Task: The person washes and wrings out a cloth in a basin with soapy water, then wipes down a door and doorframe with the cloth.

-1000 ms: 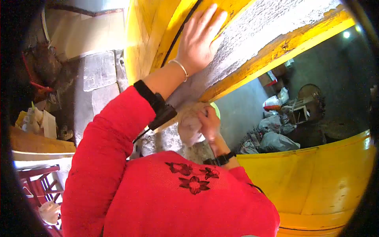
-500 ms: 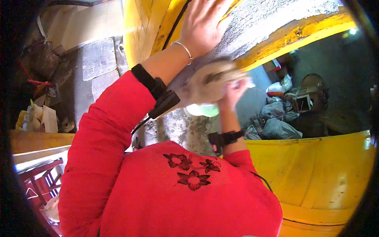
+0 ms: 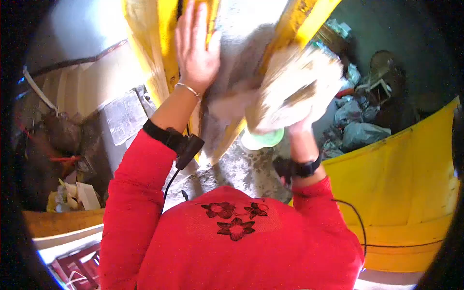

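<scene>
My left hand (image 3: pixel 197 60) lies flat with fingers stretched out against a yellow wooden post (image 3: pixel 166 53). A bangle and a black strap are on that arm. A pale cloth (image 3: pixel 299 94) with a dark patch is bunched in my right hand (image 3: pixel 302 126), smeared by motion. The cloth is beside another yellow wooden beam (image 3: pixel 290 24) and hides most of my right fingers. Below it, a pale green and white round container (image 3: pixel 263 139) is on the floor, partly covered by the cloth.
Plastic bags (image 3: pixel 362 135) are heaped beyond the beam at right. A yellow panel (image 3: pixel 396 188) stands at lower right. On the left are a flat grey sheet (image 3: pixel 121 116) and a box of odds and ends (image 3: pixel 75 195). The floor (image 3: pixel 237 166) is stained grey.
My view has turned, and the surroundings have shifted. My right hand and the cloth have moved right, with the cloth spread wider. My left hand stays flat on the yellow wood area, now further left in view.
</scene>
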Available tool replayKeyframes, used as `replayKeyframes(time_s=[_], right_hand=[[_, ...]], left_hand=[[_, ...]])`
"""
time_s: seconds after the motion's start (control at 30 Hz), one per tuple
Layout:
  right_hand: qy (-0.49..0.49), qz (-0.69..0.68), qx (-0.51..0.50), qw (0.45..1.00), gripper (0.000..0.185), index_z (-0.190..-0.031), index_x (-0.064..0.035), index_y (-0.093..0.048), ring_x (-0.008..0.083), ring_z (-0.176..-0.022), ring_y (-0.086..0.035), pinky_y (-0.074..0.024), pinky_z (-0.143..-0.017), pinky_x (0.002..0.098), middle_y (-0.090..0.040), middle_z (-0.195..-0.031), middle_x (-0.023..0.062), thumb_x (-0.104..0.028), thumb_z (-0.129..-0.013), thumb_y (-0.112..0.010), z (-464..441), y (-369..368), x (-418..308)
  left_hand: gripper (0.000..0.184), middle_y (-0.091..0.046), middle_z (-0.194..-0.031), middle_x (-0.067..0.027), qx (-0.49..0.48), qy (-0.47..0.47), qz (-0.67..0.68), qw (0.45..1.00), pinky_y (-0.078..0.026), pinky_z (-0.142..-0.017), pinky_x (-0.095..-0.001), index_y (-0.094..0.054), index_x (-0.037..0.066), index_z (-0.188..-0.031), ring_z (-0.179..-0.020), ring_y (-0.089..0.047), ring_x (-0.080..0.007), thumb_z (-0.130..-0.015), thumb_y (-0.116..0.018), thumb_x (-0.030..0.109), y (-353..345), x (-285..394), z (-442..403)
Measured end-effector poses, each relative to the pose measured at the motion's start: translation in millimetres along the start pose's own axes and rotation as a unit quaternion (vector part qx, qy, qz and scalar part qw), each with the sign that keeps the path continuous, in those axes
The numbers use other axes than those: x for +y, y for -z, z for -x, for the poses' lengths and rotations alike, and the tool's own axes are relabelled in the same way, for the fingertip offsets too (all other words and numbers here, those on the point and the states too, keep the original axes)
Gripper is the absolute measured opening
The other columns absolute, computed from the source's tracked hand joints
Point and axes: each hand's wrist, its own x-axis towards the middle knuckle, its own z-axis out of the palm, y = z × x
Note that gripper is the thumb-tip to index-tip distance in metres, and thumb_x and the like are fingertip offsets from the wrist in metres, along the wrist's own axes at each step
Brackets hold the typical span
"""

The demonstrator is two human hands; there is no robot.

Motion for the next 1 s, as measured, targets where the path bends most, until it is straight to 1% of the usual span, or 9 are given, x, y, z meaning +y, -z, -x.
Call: replayKeyframes(time_s=[0.1,0.2,0.37,0.47,0.57,0.63,0.67,0.87,1.0], right_hand=[[0.003,-0.052,0.042,0.998,0.044,-0.121,-0.0038,-0.043,0.0233,-0.102,-0.052,-0.0432,-0.089,0.0370,-0.050,-0.114,0.0118,-0.034,-0.088,-0.045,-46.5,-1.9,23.9],[-0.083,-0.187,0.097,0.974,0.044,-0.120,-0.0052,-0.044,0.0227,-0.100,-0.054,-0.0436,-0.089,0.0364,-0.052,-0.112,0.0109,-0.037,-0.090,-0.041,-22.5,19.6,88.0],[-0.271,-0.417,0.200,0.844,0.051,-0.119,-0.0077,-0.048,0.0230,-0.101,-0.054,-0.0437,-0.090,0.0373,-0.055,-0.111,0.0096,-0.048,-0.093,-0.032,97.0,35.2,135.5],[-0.255,-0.318,0.211,0.888,0.052,-0.126,-0.0077,-0.043,0.0226,-0.110,-0.049,-0.0384,-0.097,0.0344,-0.051,-0.120,0.0077,-0.046,-0.094,-0.031,151.6,57.8,174.1],[-0.201,-0.192,0.194,0.941,0.051,-0.129,-0.0072,-0.040,0.0218,-0.113,-0.047,-0.0369,-0.098,0.0337,-0.050,-0.121,0.0078,-0.044,-0.095,-0.030,149.4,48.1,161.0],[-0.244,-0.238,0.218,0.914,0.050,-0.129,-0.0063,-0.039,0.0225,-0.113,-0.047,-0.0371,-0.098,0.0341,-0.050,-0.121,0.0082,-0.042,-0.095,-0.030,116.2,31.2,130.3],[-0.310,-0.324,0.246,0.859,0.049,-0.128,-0.0055,-0.040,0.0232,-0.112,-0.048,-0.0374,-0.098,0.0344,-0.050,-0.121,0.0083,-0.041,-0.095,-0.030,87.1,22.4,107.1],[-0.130,-0.188,0.149,0.962,0.043,-0.120,-0.0050,-0.045,0.0242,-0.105,-0.051,-0.0403,-0.093,0.0349,-0.053,-0.112,0.0093,-0.037,-0.094,-0.034,-7.1,23.7,88.8],[-0.192,-0.264,0.147,0.934,0.039,-0.115,-0.0047,-0.048,0.0248,-0.100,-0.053,-0.0423,-0.089,0.0353,-0.055,-0.107,0.0099,-0.035,-0.093,-0.036,40.7,53.4,152.0]], left_hand=[[0.051,-0.036,-0.135,-0.0209,0.002,-0.029,0.025,0.999,-0.027,-0.104,-0.0395,-0.035,-0.001,-0.132,-0.126,-0.034,-0.0353,-0.086,-0.051,0.014,-1.0,-7.8,4.1],[0.052,-0.034,-0.136,-0.0230,0.008,-0.047,0.021,0.999,-0.026,-0.103,-0.0420,-0.032,-0.003,-0.133,-0.125,-0.034,-0.0376,-0.088,-0.049,0.015,-4.9,-10.1,8.2],[0.051,-0.033,-0.136,-0.0258,0.007,-0.034,0.028,0.999,-0.025,-0.103,-0.0456,-0.032,-0.006,-0.132,-0.125,-0.032,-0.0411,-0.088,-0.048,0.016,-6.2,-7.3,7.1],[0.053,-0.030,-0.137,-0.0257,-0.021,-0.015,0.028,0.999,-0.022,-0.105,-0.0454,-0.029,-0.006,-0.133,-0.128,-0.028,-0.0403,-0.089,-0.047,0.018,-3.6,-6.4,9.3],[0.055,-0.028,-0.138,-0.0259,-0.022,-0.016,0.038,0.999,-0.019,-0.106,-0.0455,-0.026,-0.007,-0.134,-0.129,-0.026,-0.0399,-0.091,-0.045,0.022,-3.0,-5.9,9.0],[0.055,-0.027,-0.139,-0.0261,-0.022,-0.001,0.049,0.999,-0.018,-0.107,-0.0454,-0.025,-0.008,-0.134,-0.129,-0.025,-0.0398,-0.092,-0.044,0.024,-4.6,-4.8,10.2],[0.057,-0.025,-0.140,-0.0260,-0.029,-0.004,0.052,0.998,-0.017,-0.107,-0.0448,-0.023,-0.008,-0.134,-0.130,-0.024,-0.0392,-0.093,-0.042,0.026,-5.0,-7.4,10.6],[0.059,-0.023,-0.141,-0.0248,-0.054,0.039,0.055,0.996,-0.015,-0.108,-0.0432,-0.020,-0.008,-0.136,-0.131,-0.022,-0.0367,-0.093,-0.041,0.026,-2.9,-3.7,13.1],[0.060,-0.020,-0.142,-0.0247,-0.056,0.055,0.079,0.994,-0.014,-0.109,-0.0425,-0.017,-0.007,-0.137,-0.132,-0.020,-0.0361,-0.092,-0.040,0.025,-5.9,-4.2,11.5]])
